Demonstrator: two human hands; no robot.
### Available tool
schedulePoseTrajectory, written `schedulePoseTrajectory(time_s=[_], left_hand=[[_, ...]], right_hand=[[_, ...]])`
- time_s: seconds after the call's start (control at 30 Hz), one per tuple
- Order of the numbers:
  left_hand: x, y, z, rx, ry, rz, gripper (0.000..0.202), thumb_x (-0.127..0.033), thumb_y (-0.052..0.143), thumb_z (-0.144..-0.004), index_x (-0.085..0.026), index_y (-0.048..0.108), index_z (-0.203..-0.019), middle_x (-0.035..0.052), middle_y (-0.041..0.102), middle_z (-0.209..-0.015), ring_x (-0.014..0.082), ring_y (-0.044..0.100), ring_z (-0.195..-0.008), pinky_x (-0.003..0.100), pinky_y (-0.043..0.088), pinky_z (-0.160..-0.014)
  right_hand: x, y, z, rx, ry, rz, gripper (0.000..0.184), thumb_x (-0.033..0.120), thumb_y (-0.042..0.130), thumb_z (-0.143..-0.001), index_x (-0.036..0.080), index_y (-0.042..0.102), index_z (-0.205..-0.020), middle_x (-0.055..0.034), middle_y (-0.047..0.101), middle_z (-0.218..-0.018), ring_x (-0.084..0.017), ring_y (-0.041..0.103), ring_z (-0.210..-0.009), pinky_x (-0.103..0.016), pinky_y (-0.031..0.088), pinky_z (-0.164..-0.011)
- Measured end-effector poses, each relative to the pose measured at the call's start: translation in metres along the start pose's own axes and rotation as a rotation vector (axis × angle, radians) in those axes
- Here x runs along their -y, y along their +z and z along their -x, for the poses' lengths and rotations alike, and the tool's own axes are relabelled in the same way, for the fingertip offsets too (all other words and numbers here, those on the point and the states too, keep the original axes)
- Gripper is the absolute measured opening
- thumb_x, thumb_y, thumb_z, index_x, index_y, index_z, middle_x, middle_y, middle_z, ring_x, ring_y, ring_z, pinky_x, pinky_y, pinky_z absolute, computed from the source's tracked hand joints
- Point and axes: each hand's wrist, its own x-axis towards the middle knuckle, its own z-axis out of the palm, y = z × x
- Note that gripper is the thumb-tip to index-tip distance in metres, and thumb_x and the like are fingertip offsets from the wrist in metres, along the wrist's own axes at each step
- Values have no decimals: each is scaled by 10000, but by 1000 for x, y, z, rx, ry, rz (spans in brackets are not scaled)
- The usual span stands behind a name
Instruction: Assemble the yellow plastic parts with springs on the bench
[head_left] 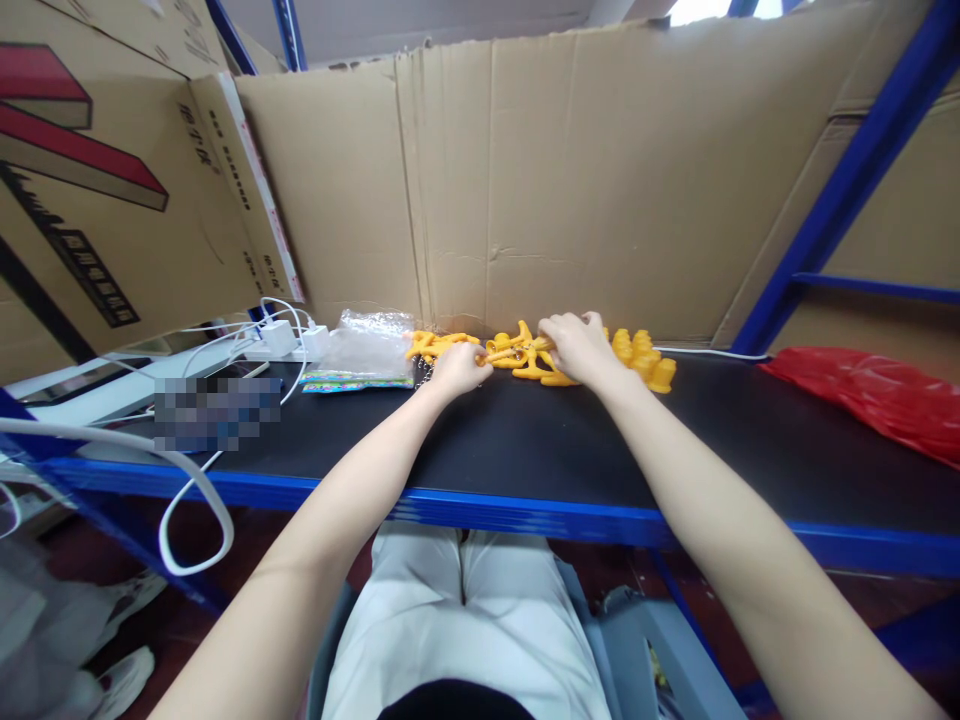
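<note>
My left hand (457,370) is closed in a pinch on a small yellow plastic piece (489,357) above the black tabletop. My right hand (576,347) has its fingers curled down on another yellow piece (544,343); its fingertips are partly hidden. Between and behind the hands lie loose yellow figure-like pieces (523,335), some with limb-like ends. More flat yellow pieces (431,343) lie behind my left hand, beside thin metal chains (424,372). Right of my right hand is a cluster of rounded yellow pieces (643,358).
Clear plastic bags (365,345) lie to the left, near white chargers (279,338) and cables. A white cable (196,480) loops over the front edge. A red plastic bag (862,395) lies far right. Cardboard (637,180) walls the back; a blue rail (525,515) edges the table.
</note>
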Motion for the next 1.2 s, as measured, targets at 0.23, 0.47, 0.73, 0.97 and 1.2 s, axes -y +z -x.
schedulePoseTrajectory(time_s=[0.23, 0.47, 0.73, 0.97, 1.2], left_hand=[[26, 0, -7, -60, -130, -91, 255, -204, 521, -766, -167, 688, -956, 87, 704, -929, 225, 635, -907, 297, 478, -776], [33, 2, -8, -71, -130, -62, 313, -158, 493, -784, -184, 671, -1040, 94, 693, -1011, 233, 631, -949, 313, 480, -814], [30, -1, -6, -90, -172, -22, 297, -163, 494, -788, -194, 671, -1026, 75, 700, -965, 227, 635, -922, 320, 485, -808], [33, 7, -5, -121, -85, 5, 401, -275, 520, -824, -155, 552, -1205, 114, 633, -1135, 237, 580, -1059, 366, 453, -914], [37, 18, -9, -133, -27, -65, 525, -306, 506, -852, -121, 416, -1335, 155, 562, -1208, 270, 501, -1155, 422, 389, -994]], right_hand=[[-39, -13, 3, -9, 384, -3, 356, 438, 503, -820, 144, 644, -962, -153, 620, -1012, -308, 527, -976, -439, 346, -809], [-59, -11, 6, 403, 668, -11, 399, 468, 662, -708, 154, 675, -954, -152, 665, -975, -293, 611, -923, -403, 417, -780], [-64, 8, 10, 507, 739, 8, 369, 268, 678, -692, 136, 659, -1036, -156, 666, -1049, -248, 634, -933, -293, 454, -687], [-71, 17, 13, 494, 772, -4, 358, 160, 645, -700, 96, 666, -1052, -195, 657, -1072, -260, 634, -971, -283, 442, -681], [-52, 11, 6, 341, 673, -34, 359, 229, 540, -807, 166, 635, -1147, -165, 642, -1139, -285, 601, -1059, -348, 450, -790]])
